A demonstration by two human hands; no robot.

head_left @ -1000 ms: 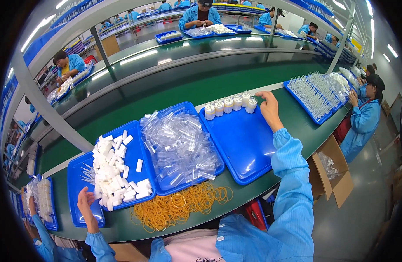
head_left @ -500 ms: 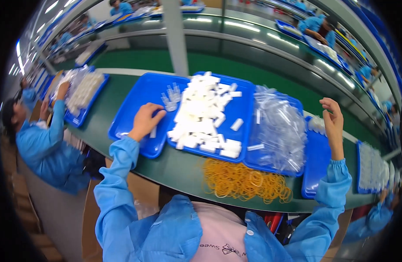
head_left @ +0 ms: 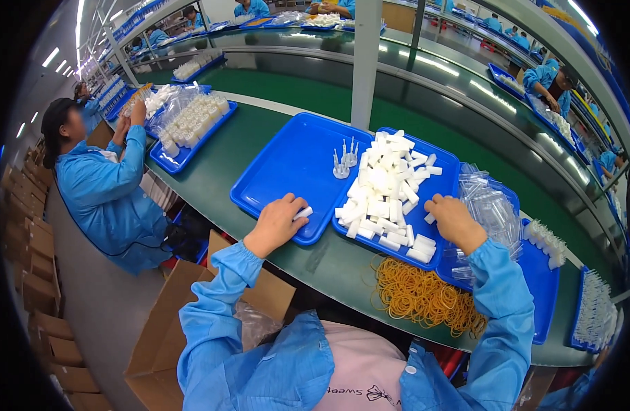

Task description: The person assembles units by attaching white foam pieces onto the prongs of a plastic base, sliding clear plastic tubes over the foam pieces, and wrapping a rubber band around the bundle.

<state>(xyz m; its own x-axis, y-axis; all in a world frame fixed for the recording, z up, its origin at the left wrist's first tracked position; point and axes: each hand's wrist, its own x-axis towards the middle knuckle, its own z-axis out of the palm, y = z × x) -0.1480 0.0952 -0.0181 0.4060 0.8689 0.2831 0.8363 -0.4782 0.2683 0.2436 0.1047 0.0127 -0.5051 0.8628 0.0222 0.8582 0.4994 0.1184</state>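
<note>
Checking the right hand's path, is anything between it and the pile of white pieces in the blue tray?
Nothing visible. The right hand rests at the edge of the pile of white pieces in the blue tray, its fingers already touching the nearest pieces.

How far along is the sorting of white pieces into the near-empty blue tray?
Done: only a few small white parts stand in the left blue tray. In hand: the left hand holds one white piece at that tray's near edge; the right hand rests on the pile of white pieces in the middle tray. Left: nearly the whole pile, and the rubber bands lie untouched.
</note>
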